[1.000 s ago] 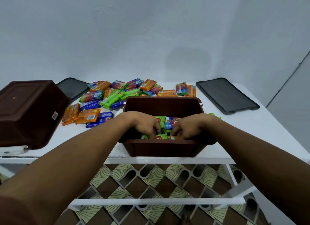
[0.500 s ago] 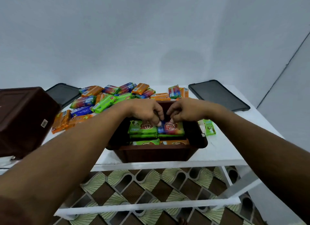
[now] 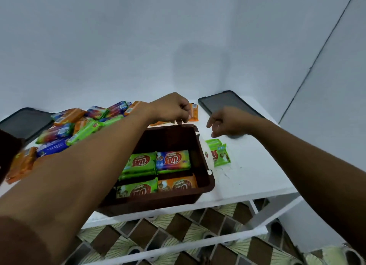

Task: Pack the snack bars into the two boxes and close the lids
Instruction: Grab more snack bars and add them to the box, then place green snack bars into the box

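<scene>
Hands held apart beyond the box's [image 3: 208,178] far rim
Left hand [image 3: 170,108] is curled at 12 o'clock of the box, grasp cannot be told; right hand [image 3: 227,122] is loosely spread at 2 o'clock, nothing held. "KUAT" is read upside down on packed snack bars [image 3: 156,162] inside; loose bars [image 3: 65,130] are piled at 10 o'clock

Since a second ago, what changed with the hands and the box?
Both hands came out of the box and moved away from the person. The left hand now curls beyond the far rim by an orange bar, grip unclear. The right hand hangs empty over the table, right of the box. The packed bars stayed in place.
</scene>
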